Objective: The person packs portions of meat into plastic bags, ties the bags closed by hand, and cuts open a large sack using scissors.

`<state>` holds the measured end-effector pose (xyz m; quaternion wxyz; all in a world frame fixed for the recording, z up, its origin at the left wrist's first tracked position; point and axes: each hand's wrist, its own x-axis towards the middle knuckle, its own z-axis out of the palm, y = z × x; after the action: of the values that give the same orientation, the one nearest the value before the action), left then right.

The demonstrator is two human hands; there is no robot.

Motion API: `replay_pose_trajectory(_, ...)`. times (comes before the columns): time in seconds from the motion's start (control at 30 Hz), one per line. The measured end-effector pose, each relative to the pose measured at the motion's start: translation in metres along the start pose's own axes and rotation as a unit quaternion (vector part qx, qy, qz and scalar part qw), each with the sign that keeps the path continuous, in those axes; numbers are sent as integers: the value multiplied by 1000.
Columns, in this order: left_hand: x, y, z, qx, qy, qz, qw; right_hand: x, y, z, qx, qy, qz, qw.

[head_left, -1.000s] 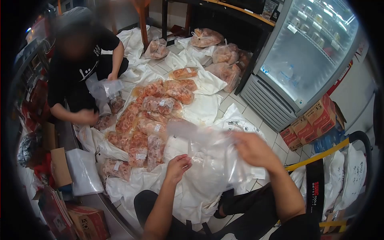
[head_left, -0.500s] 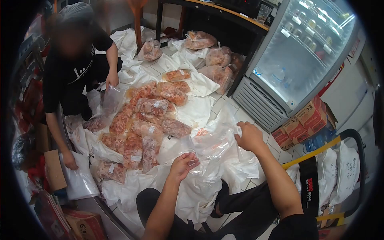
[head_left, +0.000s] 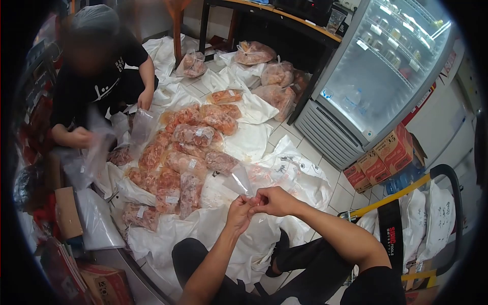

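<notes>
Close together over the white sacks, my left hand and my right hand pinch the edge of a clear plastic bag. The bag hangs away from my fingers toward the packs, and its far outline is hard to make out. Beyond my hands, clear bags of reddish meat lie in a group on white sacks. One meat bag lies nearest the plastic.
At the left, a co-worker crouches with clear bags in both hands. A stack of plastic bags lies by a cardboard box. A glass-door fridge, red cartons and a yellow-framed trolley stand right.
My right hand has come in from the right to meet my left hand at the bag's edge. The spread bag has dropped lower. The co-worker has lifted a clear bag from the stack.
</notes>
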<state>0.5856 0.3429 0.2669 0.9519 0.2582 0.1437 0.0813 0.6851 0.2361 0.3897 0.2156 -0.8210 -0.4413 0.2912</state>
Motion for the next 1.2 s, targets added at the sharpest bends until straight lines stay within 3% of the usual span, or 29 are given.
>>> replay_pose_trajectory(0.03,-1,-2,-3,-62,-25,14,998,1,2,0,1,-1,-1,1000)
replay_pose_trajectory(0.07,-3,-1,-4,-123,-50,28,991,4,0,-3,112,-15,18,993)
replay_pose_trajectory(0.1,-1,4,-8,-36,11,40,998,5,-2,-6,222,-30,37,974)
replay_pose_trajectory(0.13,-2,15,-16,-35,14,42,998,1,-2,-17,211,13,43,977)
replay_pose_trajectory(0.17,-3,32,-26,167,30,148,974,4,12,-32,177,55,53,981)
replay_pose_trajectory(0.2,-4,50,-34,361,48,247,898,7,41,-46,52,166,28,984)
replay_pose_trajectory(0.27,-13,90,-35,598,205,209,746,-9,43,-80,-130,317,81,936)
replay_pose_trajectory(0.3,-14,98,-39,598,210,209,745,-11,51,-87,-131,371,88,915)
replay_pose_trajectory(0.37,-14,109,-44,465,274,317,780,-12,52,-88,-91,375,73,920)
replay_pose_trajectory(0.4,-13,109,-45,460,278,323,779,-11,47,-88,-51,381,64,921)
replay_pose_trajectory(0.47,-9,96,-41,272,203,235,911,-3,30,-69,-42,330,63,941)
replay_pose_trajectory(0.5,-10,87,-31,268,209,236,910,-1,16,-55,10,241,63,968)
replay_pose_trajectory(0.53,-10,75,-19,295,140,248,912,1,1,-44,63,147,64,985)
replay_pose_trajectory(0.57,-14,68,-15,322,70,257,909,0,-20,-42,-30,117,105,987)
replay_pose_trajectory(0.6,-16,72,-29,323,79,252,909,15,48,-38,-109,235,38,965)
replay_pose_trajectory(0.63,-15,83,-52,404,185,284,849,24,122,-40,-183,349,-29,919)
replay_pose_trajectory(0.67,-17,96,-70,478,285,310,771,1,83,-88,-126,303,180,927)
replay_pose_trajectory(0.7,-27,116,-65,508,301,332,736,-13,64,-104,-143,346,179,910)
replay_pose_trajectory(0.73,-26,122,-58,504,306,335,734,-11,55,-100,-146,344,173,911)
replay_pose_trajectory(0.8,-23,118,-44,472,316,427,703,-11,42,-84,-180,428,41,884)
replay_pose_trajectory(0.93,-28,95,-61,524,254,374,722,-13,74,-87,-205,409,96,884)
replay_pose_trajectory(1.0,-26,115,-46,491,325,378,714,-21,69,-101,-116,470,96,870)
replay_pose_trajectory(1.03,-22,117,-46,494,332,447,668,-19,61,-101,-89,466,51,879)
replay_pose_trajectory(1.07,-24,113,-47,494,330,448,669,-20,47,-95,-89,467,53,878)
replay_pose_trajectory(1.13,-26,104,-47,484,219,456,714,-11,12,-86,-86,348,-79,930)
replay_pose_trajectory(1.2,-28,92,-36,483,223,477,700,-10,-31,-68,-218,211,-39,952)
